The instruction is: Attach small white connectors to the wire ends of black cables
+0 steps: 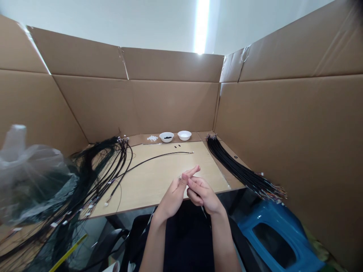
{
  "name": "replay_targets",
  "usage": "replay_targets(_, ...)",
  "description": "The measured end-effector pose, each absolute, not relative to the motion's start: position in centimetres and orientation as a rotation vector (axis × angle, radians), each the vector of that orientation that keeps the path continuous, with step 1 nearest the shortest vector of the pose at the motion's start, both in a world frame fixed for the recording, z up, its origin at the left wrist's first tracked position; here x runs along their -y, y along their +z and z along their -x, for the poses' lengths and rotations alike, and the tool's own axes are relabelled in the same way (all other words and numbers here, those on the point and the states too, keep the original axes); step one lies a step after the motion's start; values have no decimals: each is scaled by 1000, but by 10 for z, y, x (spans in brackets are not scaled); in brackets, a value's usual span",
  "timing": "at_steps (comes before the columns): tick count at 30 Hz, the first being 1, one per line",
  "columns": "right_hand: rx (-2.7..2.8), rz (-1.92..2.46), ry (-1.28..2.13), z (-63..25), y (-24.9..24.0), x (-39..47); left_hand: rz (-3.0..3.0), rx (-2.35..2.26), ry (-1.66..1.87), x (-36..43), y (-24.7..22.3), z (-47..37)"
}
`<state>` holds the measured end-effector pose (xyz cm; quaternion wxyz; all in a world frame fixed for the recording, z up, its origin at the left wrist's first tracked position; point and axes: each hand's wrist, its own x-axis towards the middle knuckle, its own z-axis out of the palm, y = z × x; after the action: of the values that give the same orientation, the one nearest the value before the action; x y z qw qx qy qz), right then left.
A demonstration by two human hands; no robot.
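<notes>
My left hand (176, 193) and my right hand (204, 193) meet above the front edge of the board, touching at the fingertips. The left fingers point forward, with the thumb pressed against them. On the right, the fingers are curled in a pinch at the left thumb tip. Whatever sits between them is hidden; a small shiny bit shows behind the left thumb. A single black cable (153, 157) lies beyond my hands on the pale board (147, 185). Two small black pieces (175, 147) rest farther back.
White bits (152, 138), a white bowl of black pieces (166, 135) and another white bowl (184, 133) stand at the back. Black cable bundles lie left (95, 160) and right (235, 164). Cardboard walls (176, 105) enclose the table. A plastic bag (36, 177) and blue stool (283, 230) flank me.
</notes>
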<state>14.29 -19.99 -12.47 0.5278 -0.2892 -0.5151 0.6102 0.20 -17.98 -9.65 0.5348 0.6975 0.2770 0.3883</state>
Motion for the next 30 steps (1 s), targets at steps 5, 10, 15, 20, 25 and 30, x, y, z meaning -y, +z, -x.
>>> replay_targets(5,1139,705,1401,-147,-118,205,-1642,-634,994,175,-96,8)
replay_targets(10,1093,721,1375,-150,-115,207,-1614,-717,1136,171,-98,20)
replay_targets(15,1147,733,1391,-149,-114,209,-1579,-736,1215,174,-100,21)
replay_targets(20,1212,749,1354,-146,-111,212,-1567,-769,1278,174,-98,18)
replay_targets(25,1187,789,1186,-141,-109,213,-1503,-829,1407,179,-102,13)
replay_targets(30,1084,838,1031,-145,-113,211,-1832,-846,1234,139,-101,4)
